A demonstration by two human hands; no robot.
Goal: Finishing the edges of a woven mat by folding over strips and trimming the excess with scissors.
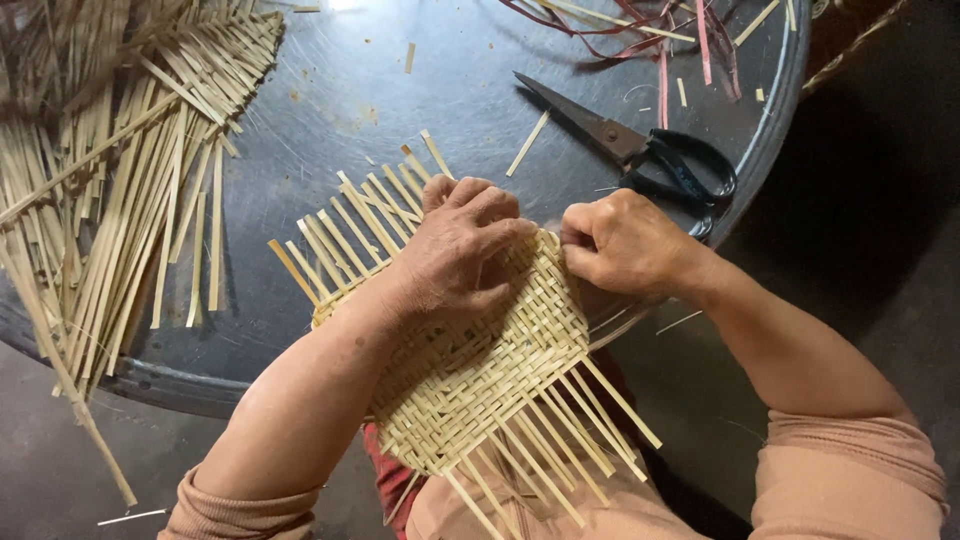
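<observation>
A half-woven mat of pale bamboo strips (pixel 480 370) lies across the near edge of a round dark table (pixel 330 110), with loose strip ends sticking out at its far-left and near sides. My left hand (pixel 462 248) presses down on the mat's upper part, fingers curled over the weave. My right hand (pixel 622 243) pinches the mat's far right edge, fingers closed on a strip there. The two hands almost touch.
A large pile of loose bamboo strips (pixel 110 170) covers the table's left side. Black-handled scissors (pixel 640 150) lie just beyond my right hand. Red and pale strips (pixel 650 30) lie at the far edge. Dark floor (pixel 870 200) is to the right.
</observation>
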